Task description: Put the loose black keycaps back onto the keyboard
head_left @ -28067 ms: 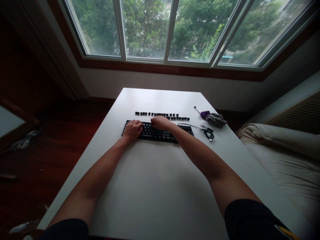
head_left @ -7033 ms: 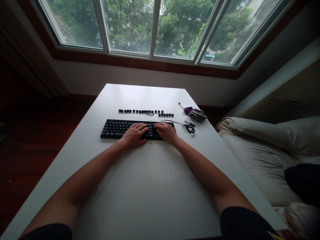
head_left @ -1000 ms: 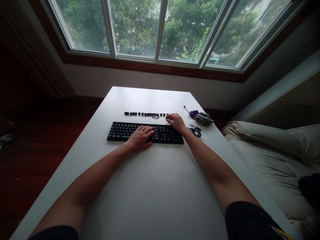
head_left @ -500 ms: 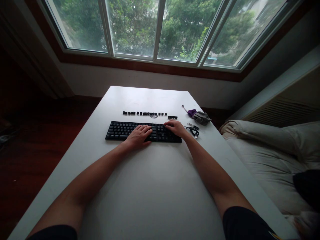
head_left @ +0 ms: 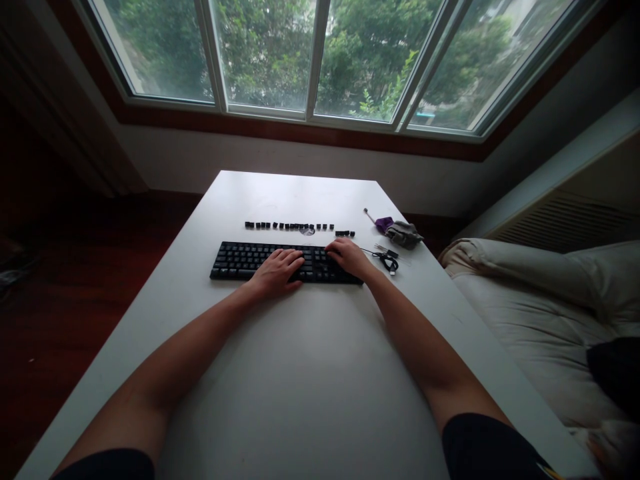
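A black keyboard lies across the middle of the white table. My left hand rests flat on its centre, fingers stretched out over the keys and thumb near the front edge. Over the right part of the keyboard, my right hand has its fingers bent together with the tips down at the back row. What those fingertips hold, if anything, is too small to see. Behind the keyboard, loose black keycaps stand in a row, with a shorter group of keycaps to the right.
To the right of the keyboard lies a coiled black cable. Farther back are a grey cloth, a purple item and a thin brush-like stick. A round disc sits by the keycaps. A pale sofa flanks the table.
My right hand has shifted slightly left and back along the keyboard's rear row. The left hand stays where it was.
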`<state>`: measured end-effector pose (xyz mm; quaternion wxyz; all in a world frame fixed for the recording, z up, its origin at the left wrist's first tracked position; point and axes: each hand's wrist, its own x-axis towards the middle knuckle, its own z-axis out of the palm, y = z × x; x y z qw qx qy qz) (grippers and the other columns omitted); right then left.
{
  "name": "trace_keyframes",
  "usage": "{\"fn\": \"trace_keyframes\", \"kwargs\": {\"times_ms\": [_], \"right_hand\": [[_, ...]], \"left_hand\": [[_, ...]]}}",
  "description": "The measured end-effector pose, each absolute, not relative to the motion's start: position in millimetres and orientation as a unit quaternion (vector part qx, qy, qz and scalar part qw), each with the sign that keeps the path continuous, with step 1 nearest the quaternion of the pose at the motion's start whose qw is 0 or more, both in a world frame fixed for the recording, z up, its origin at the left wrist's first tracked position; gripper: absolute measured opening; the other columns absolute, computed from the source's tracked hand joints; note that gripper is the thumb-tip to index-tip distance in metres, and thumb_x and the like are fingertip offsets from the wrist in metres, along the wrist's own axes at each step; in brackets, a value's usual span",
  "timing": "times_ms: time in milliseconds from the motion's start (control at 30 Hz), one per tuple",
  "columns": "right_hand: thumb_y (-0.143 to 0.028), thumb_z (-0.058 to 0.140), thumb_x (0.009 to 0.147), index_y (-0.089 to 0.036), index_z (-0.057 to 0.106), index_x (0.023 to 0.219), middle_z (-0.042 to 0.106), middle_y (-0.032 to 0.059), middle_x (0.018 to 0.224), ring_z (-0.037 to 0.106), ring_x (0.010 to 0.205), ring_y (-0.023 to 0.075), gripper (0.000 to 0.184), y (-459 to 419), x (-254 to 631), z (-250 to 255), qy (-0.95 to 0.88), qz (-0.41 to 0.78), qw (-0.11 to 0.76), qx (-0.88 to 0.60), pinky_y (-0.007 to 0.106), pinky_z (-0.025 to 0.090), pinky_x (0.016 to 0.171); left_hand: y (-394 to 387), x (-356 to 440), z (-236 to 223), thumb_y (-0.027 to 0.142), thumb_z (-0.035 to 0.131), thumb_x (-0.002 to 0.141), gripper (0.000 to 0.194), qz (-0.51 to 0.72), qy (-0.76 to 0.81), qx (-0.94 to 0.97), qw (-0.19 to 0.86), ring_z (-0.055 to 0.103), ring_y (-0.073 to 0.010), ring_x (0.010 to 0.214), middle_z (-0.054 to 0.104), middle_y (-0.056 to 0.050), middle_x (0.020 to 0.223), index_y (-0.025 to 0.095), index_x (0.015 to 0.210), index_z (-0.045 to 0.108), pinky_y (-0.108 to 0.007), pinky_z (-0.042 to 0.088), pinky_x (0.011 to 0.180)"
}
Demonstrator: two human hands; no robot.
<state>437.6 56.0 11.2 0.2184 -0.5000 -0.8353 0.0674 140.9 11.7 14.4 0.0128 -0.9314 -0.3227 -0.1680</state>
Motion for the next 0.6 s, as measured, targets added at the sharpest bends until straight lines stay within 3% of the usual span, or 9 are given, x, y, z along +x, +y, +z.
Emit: {"fn": "trace_keyframes", "kwargs": {"times_ms": [200,400,600], "right_hand": [[-0.022,0.061,0.093,-0.022,0.074,0.105,0.069,0.0068,0.106,0.061,0.101,0.0221,0.018,61,441,18,-0.843,0.095,0.191,-0.493,0.035,0.047,0.093],[-0.021,0.061,0.093,-0.021,0.073,0.105,0.068,0.0088,0.106,0.058,0.105,0.0248,0.017,57,433,22,-0.849,0.039,0.150,-0.505,0.037,0.045,0.094],[-0.022,0.062,0.093,-0.021,0.071,0.105,0.066,0.0081,0.106,0.056,0.103,0.0239,0.015,48,431,20,-0.839,0.039,0.172,-0.515,0.036,0.046,0.092]], "left_hand": [[12,141,15,0.043,0.062,0.089,0.059,-0.169,-0.327,-0.930,0.008,0.041,-0.0316,0.140,0.047,-0.011,0.152,0.022,0.143,0.051,-0.050,0.030,0.118],[11,142,15,0.043,0.062,0.089,0.059,-0.167,-0.324,-0.931,0.009,0.041,-0.0319,0.140,0.047,-0.012,0.152,0.022,0.143,0.050,-0.050,0.031,0.118],[12,141,15,0.044,0.061,0.090,0.058,-0.163,-0.324,-0.932,0.016,0.040,-0.0310,0.141,0.047,-0.012,0.153,0.021,0.142,0.051,-0.049,0.030,0.118]]}}
